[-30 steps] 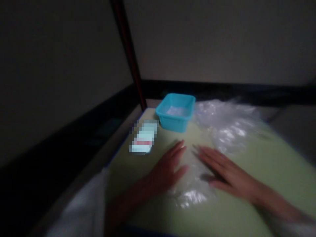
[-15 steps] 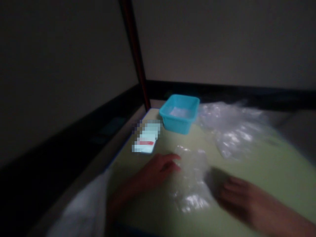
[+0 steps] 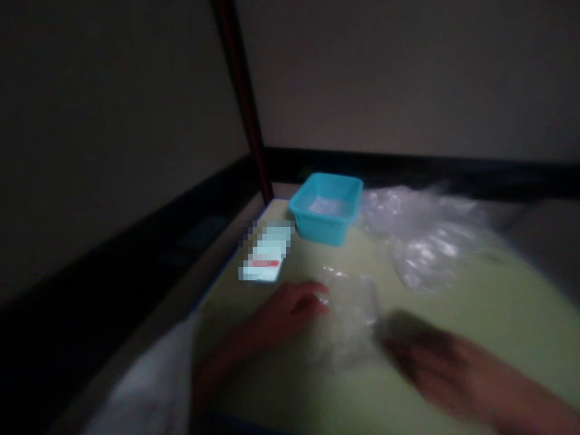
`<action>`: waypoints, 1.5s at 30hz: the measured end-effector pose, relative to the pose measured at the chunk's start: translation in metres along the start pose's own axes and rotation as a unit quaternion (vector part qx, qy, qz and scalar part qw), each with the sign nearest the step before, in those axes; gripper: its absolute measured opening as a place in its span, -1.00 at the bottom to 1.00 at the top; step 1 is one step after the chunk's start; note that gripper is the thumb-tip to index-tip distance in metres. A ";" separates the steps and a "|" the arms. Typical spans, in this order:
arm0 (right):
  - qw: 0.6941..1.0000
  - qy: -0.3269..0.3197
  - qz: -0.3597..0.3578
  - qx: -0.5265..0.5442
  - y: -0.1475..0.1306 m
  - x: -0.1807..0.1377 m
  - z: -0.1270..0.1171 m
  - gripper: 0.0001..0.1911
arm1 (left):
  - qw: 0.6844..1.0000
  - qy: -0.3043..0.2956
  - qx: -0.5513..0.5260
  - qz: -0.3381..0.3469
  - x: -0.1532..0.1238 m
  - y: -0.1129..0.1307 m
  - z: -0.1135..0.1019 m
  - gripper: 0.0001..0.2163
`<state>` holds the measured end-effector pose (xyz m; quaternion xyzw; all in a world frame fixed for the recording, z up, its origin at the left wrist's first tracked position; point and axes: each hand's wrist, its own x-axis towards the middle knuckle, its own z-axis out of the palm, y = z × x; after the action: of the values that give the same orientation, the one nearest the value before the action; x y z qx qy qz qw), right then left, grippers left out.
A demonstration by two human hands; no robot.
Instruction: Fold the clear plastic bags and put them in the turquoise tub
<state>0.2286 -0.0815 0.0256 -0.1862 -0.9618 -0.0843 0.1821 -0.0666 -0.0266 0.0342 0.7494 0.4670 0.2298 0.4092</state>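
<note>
A clear plastic bag (image 3: 351, 320) lies spread on the pale green tabletop (image 3: 475, 380) between my two hands. At its left edge, my left hand (image 3: 299, 305) has thumb and forefinger curled round the film, with a shiny bit of it showing between them. My right hand (image 3: 428, 359) is low by the bag's right edge, smeared by motion. Its fingertips are dark and blurred, so whether they grip the film cannot be told.
A turquoise plastic basket (image 3: 321, 226) with something whitish inside stands at the back. Right of it is a heap of clear plastic bags (image 3: 421, 235). A lit, pixelated phone-like screen (image 3: 268, 251) lies on the left. White cloth (image 3: 149, 380) shows at lower left.
My right hand has shifted slightly and its fingers have changed pose by the bag's right edge. The bag looks flatter, with less glare at its near end. My left hand stays put.
</note>
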 end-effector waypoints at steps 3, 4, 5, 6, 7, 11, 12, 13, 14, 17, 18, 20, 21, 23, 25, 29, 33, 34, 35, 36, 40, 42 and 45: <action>1.000 -0.010 -0.019 0.005 0.006 0.000 0.004 -0.67 | 1.000 -0.005 -0.005 -0.007 0.000 0.000 0.000 -0.70; 1.000 -0.010 -0.025 0.005 0.008 0.001 0.005 -0.67 | 1.000 -0.008 -0.005 -0.010 0.000 0.001 0.000 -0.70; 1.000 -0.007 -0.029 0.001 0.010 0.002 0.006 -0.67 | 1.000 -0.010 -0.005 -0.012 0.000 0.001 0.000 -0.69; 0.999 -0.005 -0.032 -0.006 0.012 0.004 0.007 -0.66 | 1.000 -0.011 -0.004 -0.013 0.000 0.002 0.000 -0.69; 0.999 -0.003 -0.033 -0.016 0.014 0.006 0.008 -0.65 | 1.000 -0.011 -0.003 -0.014 0.000 0.002 0.000 -0.68; 0.998 -0.008 -0.035 -0.045 0.022 0.012 0.010 -0.65 | 1.000 -0.009 0.002 -0.006 0.000 0.002 -0.001 -0.68; 0.998 -0.010 -0.035 -0.045 0.023 0.012 0.012 -0.65 | 1.000 -0.009 0.005 -0.004 0.000 0.001 -0.001 -0.68; 0.999 -0.012 -0.032 -0.042 0.024 0.013 0.013 -0.65 | 1.000 -0.007 0.007 -0.003 0.000 0.001 -0.001 -0.69; 0.999 -0.017 -0.026 -0.035 0.025 0.012 0.014 -0.65 | 1.000 -0.004 0.008 -0.004 0.000 0.000 -0.001 -0.69; 1.000 -0.026 0.009 0.004 0.027 0.010 0.017 -0.65 | 1.000 0.013 -0.011 -0.009 0.000 -0.004 -0.002 -0.71; 0.999 -0.025 0.027 0.025 0.027 0.010 0.018 -0.65 | 1.000 0.018 -0.019 -0.012 0.001 -0.005 -0.003 -0.71; 0.994 -0.019 0.074 0.081 0.028 0.011 0.017 -0.68 | 0.999 0.029 -0.029 -0.020 0.002 -0.008 -0.003 -0.73; 0.988 -0.016 0.104 0.115 0.029 0.013 0.016 -0.70 | 0.999 0.034 -0.031 -0.025 0.003 -0.010 -0.003 -0.75; 0.966 -0.010 0.181 0.186 0.030 0.018 0.014 -0.73 | 0.998 0.038 -0.040 -0.035 0.004 -0.011 -0.002 -0.77; 0.932 0.003 0.265 0.246 0.031 0.025 0.012 -0.74 | 0.996 0.040 -0.065 -0.043 0.006 -0.012 -0.001 -0.78; 0.855 0.037 0.391 0.339 0.031 0.040 0.013 -0.68 | 0.985 0.066 -0.136 -0.078 0.012 -0.013 0.002 -0.83; 0.810 0.070 0.446 0.374 0.032 0.045 0.020 -0.72 | 0.972 0.089 -0.185 -0.115 0.018 -0.015 0.004 -0.84; 0.804 0.082 0.455 0.374 0.033 0.045 0.022 -0.76 | 0.969 0.093 -0.193 -0.122 0.020 -0.015 0.004 -0.83; 0.798 0.094 0.464 0.373 0.034 0.045 0.024 -0.80 | 0.967 0.096 -0.200 -0.126 0.020 -0.016 0.005 -0.83; 0.792 0.105 0.473 0.371 0.034 0.045 0.026 -0.83 | 0.965 0.099 -0.205 -0.128 0.021 -0.016 0.005 -0.83; 0.782 0.133 0.498 0.351 0.035 0.045 0.034 -0.70 | 0.966 0.103 -0.200 -0.123 0.023 -0.020 0.005 -0.79; 0.785 0.138 0.500 0.338 0.035 0.047 0.035 -0.65 | 0.970 0.106 -0.183 -0.117 0.024 -0.021 0.005 -0.72; 0.786 0.136 0.505 0.331 0.035 0.051 0.034 -0.62 | 0.976 0.110 -0.155 -0.105 0.024 -0.022 0.005 -0.57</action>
<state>0.1874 -0.0251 0.0166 -0.5601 -0.6648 0.3183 0.3782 -0.0636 -0.0019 0.0122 0.5934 0.5444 0.3362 0.4884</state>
